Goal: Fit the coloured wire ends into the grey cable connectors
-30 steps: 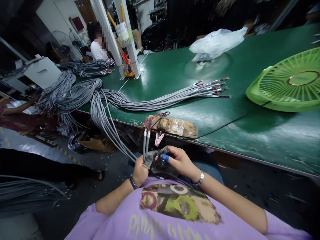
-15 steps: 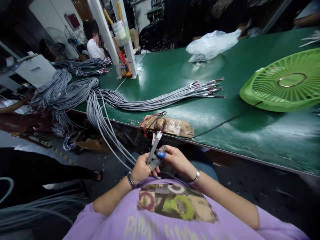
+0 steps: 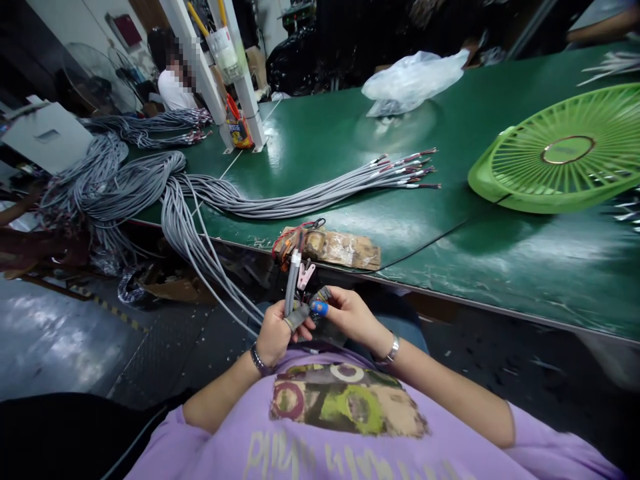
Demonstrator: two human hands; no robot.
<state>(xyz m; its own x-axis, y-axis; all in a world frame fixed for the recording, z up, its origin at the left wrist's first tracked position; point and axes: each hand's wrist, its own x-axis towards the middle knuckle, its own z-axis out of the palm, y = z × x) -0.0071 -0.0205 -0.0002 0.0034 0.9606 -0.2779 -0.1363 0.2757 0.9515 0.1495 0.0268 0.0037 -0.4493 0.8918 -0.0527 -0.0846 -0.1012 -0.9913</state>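
Note:
My left hand is closed around the ends of several grey cables, which point up towards the bench edge. Grey coverings wrap its thumb. Just to the right, my right hand pinches close to the left fingertips, with a blue wrap on the thumb and a grey cover on the index finger. Whatever lies between its fingertips is too small and dark to make out. Beyond the hands, a pale pink clip hangs near a wooden block with tape and red and black wires on it.
Grey cables lie across the green bench, spilling over its front edge at left. A green fan stands right, its black cord crossing the bench. A plastic bag and a white post are further back. Another person's arm shows left.
My view has shifted slightly. The held cable ends have swung left and more upright, uncovering the pink clip. Both hands stay close together. The person's dark-clothed leg and foot at lower left have moved.

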